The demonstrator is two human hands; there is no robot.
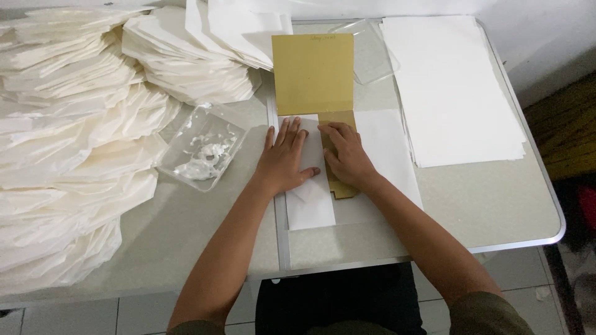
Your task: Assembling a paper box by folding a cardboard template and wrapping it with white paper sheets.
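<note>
A pale grey counter (472, 205) with a metal rim fills our view, tiled floor showing below its near edge. At its centre lies the white paper sheet (308, 198) we are working, with a gold card template (313, 74) on top of it. Our left hand (284, 160) lies flat and spread on the sheet, gripping nothing, only pressing it down. Our right hand (345, 155), just beside it at 3 o'clock, has its fingers (332, 131) bent and pushing on the narrow gold strip of the template; they pinch nothing that we can see. The sheet's long axis runs from 12 to 6 o'clock, its near end toward us, its far end tucked under the broad gold panel at 12. A second white flap (388, 149) spreads to 3 o'clock from under our right hand. We judge this piece about midway: the left part looks folded over, the right flap still lies open. At 9 to 11 o'clock, large heaps of folded white paper pieces (68, 142) suggest much work already done; at 1 to 2 o'clock a stack of flat white sheets (453, 87) waits. A clear plastic tray (202, 149) holding white paste sits at 9 o'clock, near our left hand but apart from it.
</note>
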